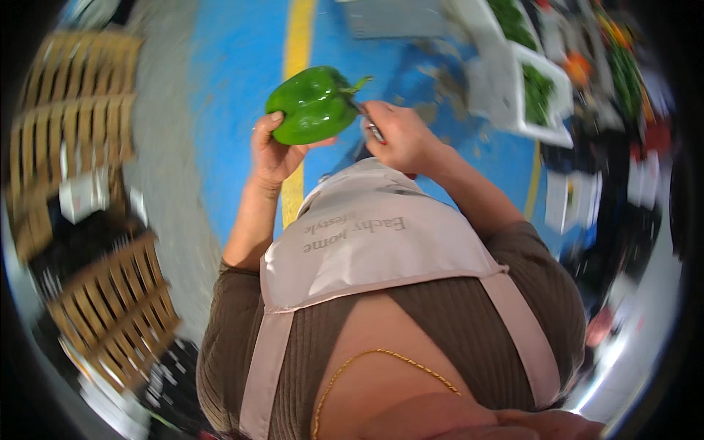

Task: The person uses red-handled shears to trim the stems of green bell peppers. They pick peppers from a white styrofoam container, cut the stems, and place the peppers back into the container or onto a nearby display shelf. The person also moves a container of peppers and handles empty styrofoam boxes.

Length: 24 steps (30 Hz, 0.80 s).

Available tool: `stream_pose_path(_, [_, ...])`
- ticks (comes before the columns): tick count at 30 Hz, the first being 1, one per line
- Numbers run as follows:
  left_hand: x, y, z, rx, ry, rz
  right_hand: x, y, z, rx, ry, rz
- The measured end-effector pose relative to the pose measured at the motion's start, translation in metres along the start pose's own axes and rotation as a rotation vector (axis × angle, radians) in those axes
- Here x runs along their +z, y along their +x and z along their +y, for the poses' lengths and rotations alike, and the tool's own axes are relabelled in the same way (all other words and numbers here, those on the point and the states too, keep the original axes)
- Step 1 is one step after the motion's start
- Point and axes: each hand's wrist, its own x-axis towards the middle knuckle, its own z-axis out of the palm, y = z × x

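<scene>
A glossy green bell pepper (pixel 312 105) with its stem pointing right is held up in front of the apron. My left hand (pixel 278 148) grips it from below and the left, with the thumb on its near side. My right hand (pixel 404 135) is closed around a small tool with a metal part (pixel 375 131), seemingly a small knife. The front of this tool reaches the pepper beside the stem; whether it has cut in, I cannot tell.
Slatted wooden crates (pixel 77 99) stand on the left. At the upper right are white foam boxes (pixel 561 118) with leafy greens (pixel 536 93), and other vegetables lie beyond. A grey container (pixel 399 19) is at the top. The floor (pixel 236 71) is blue with yellow lines.
</scene>
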Motion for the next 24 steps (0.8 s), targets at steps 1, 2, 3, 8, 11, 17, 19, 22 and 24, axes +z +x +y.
stream_pose_path(1, [0.006, 0.016, -0.010, -0.087, 0.050, -0.027, -0.007, -0.020, 0.003, 0.136, 0.007, 0.035])
stream_pose_path(2, [0.016, 0.029, -0.024, -0.130, 0.049, -0.058, -0.018, -0.041, 0.007, 0.335, 0.108, 0.012])
stream_pose_path(3, [0.026, 0.045, -0.039, -0.225, 0.092, -0.148, -0.030, -0.064, 0.012, 0.515, 0.270, -0.012])
stream_pose_path(8, [0.095, 0.112, -0.120, -0.498, 0.402, -0.300, -0.083, -0.155, 0.051, 0.559, 0.076, 0.313])
stream_pose_path(11, [0.136, 0.160, -0.157, -0.538, 0.500, -0.318, -0.107, -0.187, 0.081, 0.611, 0.139, 0.442])
stream_pose_path(17, [0.242, 0.279, -0.290, -0.630, 0.529, -0.464, -0.216, -0.273, 0.175, 0.718, 0.290, 0.643])
stream_pose_path(19, [0.278, 0.315, -0.333, -0.651, 0.602, -0.374, -0.258, -0.292, 0.219, 0.724, 0.138, 0.676])
stream_pose_path(22, [0.326, 0.368, -0.390, -0.701, 0.639, -0.297, -0.311, -0.323, 0.283, 0.614, 0.001, 0.771])
stream_pose_path(24, [0.350, 0.399, -0.419, -0.710, 0.616, -0.296, -0.339, -0.339, 0.320, 0.694, 0.132, 0.737])
